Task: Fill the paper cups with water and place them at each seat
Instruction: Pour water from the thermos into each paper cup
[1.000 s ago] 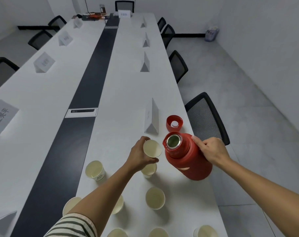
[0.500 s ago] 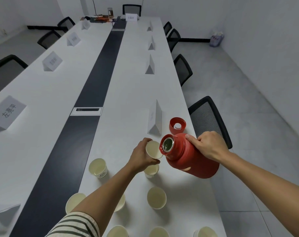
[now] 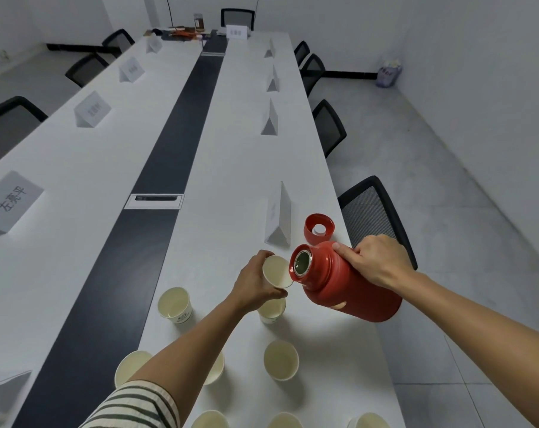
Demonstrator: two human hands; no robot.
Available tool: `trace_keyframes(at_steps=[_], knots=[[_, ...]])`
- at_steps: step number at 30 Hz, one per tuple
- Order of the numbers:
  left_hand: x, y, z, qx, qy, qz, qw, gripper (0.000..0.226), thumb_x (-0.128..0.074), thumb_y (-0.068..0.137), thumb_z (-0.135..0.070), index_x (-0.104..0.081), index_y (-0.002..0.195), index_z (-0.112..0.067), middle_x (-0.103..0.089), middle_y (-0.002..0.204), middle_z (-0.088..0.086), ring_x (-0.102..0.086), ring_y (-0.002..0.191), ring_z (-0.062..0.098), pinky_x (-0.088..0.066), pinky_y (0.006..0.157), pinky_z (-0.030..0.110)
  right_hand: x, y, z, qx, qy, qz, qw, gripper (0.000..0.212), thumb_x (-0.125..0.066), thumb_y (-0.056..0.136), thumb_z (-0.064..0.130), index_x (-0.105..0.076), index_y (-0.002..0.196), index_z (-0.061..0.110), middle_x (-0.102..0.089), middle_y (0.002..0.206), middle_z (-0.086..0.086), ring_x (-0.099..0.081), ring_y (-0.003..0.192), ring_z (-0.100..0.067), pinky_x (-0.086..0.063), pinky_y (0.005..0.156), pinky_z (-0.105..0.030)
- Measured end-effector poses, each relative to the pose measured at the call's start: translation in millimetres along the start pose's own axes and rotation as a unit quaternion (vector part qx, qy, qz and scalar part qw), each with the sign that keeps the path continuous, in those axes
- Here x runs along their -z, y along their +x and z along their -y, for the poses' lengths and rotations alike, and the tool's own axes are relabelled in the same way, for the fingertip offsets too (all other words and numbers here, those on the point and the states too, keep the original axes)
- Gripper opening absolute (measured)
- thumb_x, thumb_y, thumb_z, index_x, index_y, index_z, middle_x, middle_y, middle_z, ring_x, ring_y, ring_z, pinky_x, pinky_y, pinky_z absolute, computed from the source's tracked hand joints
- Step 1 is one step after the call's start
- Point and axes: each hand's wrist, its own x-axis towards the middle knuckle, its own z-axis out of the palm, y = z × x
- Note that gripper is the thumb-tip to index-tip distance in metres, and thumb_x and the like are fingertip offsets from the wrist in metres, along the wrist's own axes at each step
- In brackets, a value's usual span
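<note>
My left hand (image 3: 255, 284) grips a paper cup (image 3: 275, 271) and holds it tilted above the white table (image 3: 231, 168). My right hand (image 3: 377, 261) grips the red thermos (image 3: 342, 281), tipped steeply to the left. Its open metal mouth sits right at the cup's rim. The thermos's red lid (image 3: 319, 228) lies upside down on the table behind it. Several more paper cups stand on the table near me, one (image 3: 174, 305) to the left, one (image 3: 280, 359) lower down and one (image 3: 271, 310) under my left hand.
A folded name card (image 3: 279, 214) stands just beyond the cup. More name cards (image 3: 269, 118) line both table sides. Black mesh chairs (image 3: 373, 211) stand along the right edge. A dark strip (image 3: 169, 143) with a cable box (image 3: 154, 201) runs down the table's middle.
The thermos has tipped further over to the left, bringing its mouth down to the cup's rim. The cup stays held in my left hand.
</note>
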Motion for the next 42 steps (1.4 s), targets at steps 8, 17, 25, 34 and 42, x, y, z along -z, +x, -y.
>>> trace_keyframes(at_steps=[8,17,25,34,42], knots=[[-1.0,1.1,1.4,0.0,0.003,0.005,1.0,0.083,-0.091,0.061,-0.022,-0.043,0.13,-0.026,-0.052,0.125,-0.002,-0.053,0.107,0.02,-0.054,0.091,0.037,6.3,-0.3,4.3,-0.002,-0.021,0.002,1.0,0.075,-0.027,0.084,0.079,-0.057,0.05,0.019,-0.051,0.05,0.005,-0.053,0.053,-0.01,-0.041,0.055,-0.025],[1.8,0.4,3.2,-0.005,0.006,0.007,1.0,0.083,-0.091,0.061,-0.022,-0.044,0.13,-0.025,-0.053,0.124,-0.002,-0.053,0.107,0.021,-0.054,0.09,0.036,12.3,1.2,5.5,0.002,-0.032,-0.008,0.999,0.078,-0.026,0.084,0.08,-0.051,0.044,0.018,-0.05,0.049,0.002,-0.054,0.054,-0.018,-0.04,0.053,-0.028],[1.5,-1.0,2.4,-0.003,0.002,0.01,1.0,0.083,-0.09,0.061,-0.023,-0.044,0.129,-0.025,-0.052,0.124,-0.001,-0.053,0.108,0.021,-0.053,0.089,0.034,15.5,2.2,4.8,0.001,-0.039,-0.006,0.999,0.08,-0.026,0.084,0.08,-0.052,0.044,0.017,-0.052,0.05,0.0,-0.058,0.057,-0.022,-0.055,0.063,-0.038],[1.7,-4.4,2.8,-0.005,0.002,0.011,1.0,0.082,-0.09,0.061,-0.021,-0.044,0.129,-0.025,-0.052,0.123,-0.002,-0.052,0.108,0.02,-0.053,0.09,0.035,18.0,-0.1,5.2,-0.003,-0.048,-0.003,0.999,0.078,-0.027,0.084,0.081,-0.05,0.044,0.017,-0.051,0.051,0.001,-0.057,0.057,-0.022,-0.052,0.061,-0.036],[2.4,-6.4,0.4,-0.006,0.0,0.01,1.0,0.081,-0.09,0.062,-0.02,-0.044,0.129,-0.023,-0.052,0.124,0.0,-0.052,0.109,0.021,-0.053,0.09,0.037,23.1,-1.6,6.9,-0.002,-0.049,-0.002,0.999,0.08,-0.025,0.083,0.081,-0.053,0.046,0.016,-0.052,0.051,0.0,-0.057,0.057,-0.021,-0.052,0.06,-0.035]])
